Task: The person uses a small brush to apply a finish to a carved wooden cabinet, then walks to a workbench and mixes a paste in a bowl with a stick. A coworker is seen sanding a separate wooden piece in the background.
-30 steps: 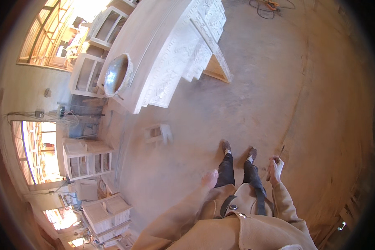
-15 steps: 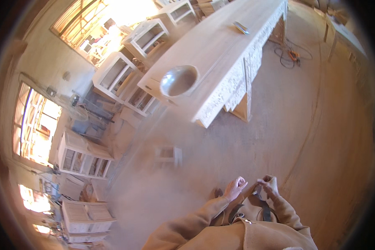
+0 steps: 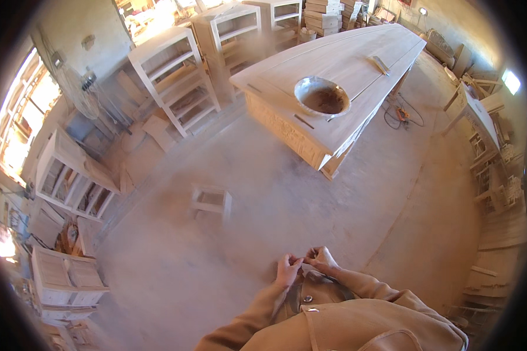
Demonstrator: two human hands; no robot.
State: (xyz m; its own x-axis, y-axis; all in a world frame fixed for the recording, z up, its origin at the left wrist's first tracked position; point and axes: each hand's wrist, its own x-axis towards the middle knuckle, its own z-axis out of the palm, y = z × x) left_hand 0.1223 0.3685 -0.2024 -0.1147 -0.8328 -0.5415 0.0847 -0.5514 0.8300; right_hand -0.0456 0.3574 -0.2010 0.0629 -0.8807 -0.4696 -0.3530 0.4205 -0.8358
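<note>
My left hand [image 3: 287, 271] and my right hand [image 3: 322, 260] meet in front of my brown coat [image 3: 357, 322], fingertips bent and pinched close together. Whatever they hold between them is too small to make out. Just below them are dark straps or the coat's front edge. Ahead of my hands stands a long pale wooden table [image 3: 339, 55] with a carved side. On its near end rests a shiny metal bowl [image 3: 322, 96] with brown material inside. Farther along the tabletop lies a small flat tool [image 3: 379, 65], its kind unclear.
A small wooden stool [image 3: 211, 202] stands on the dusty floor to the left. Unfinished shelf units [image 3: 174, 79] and cabinets [image 3: 70, 275] line the left wall, near a fan [image 3: 81, 99]. An orange power tool [image 3: 402, 114] with a looped cable lies right of the table.
My hands have come together and shifted left in view. The view has turned, bringing more of the room's right side and the table's near end into sight. The haze looks thinner.
</note>
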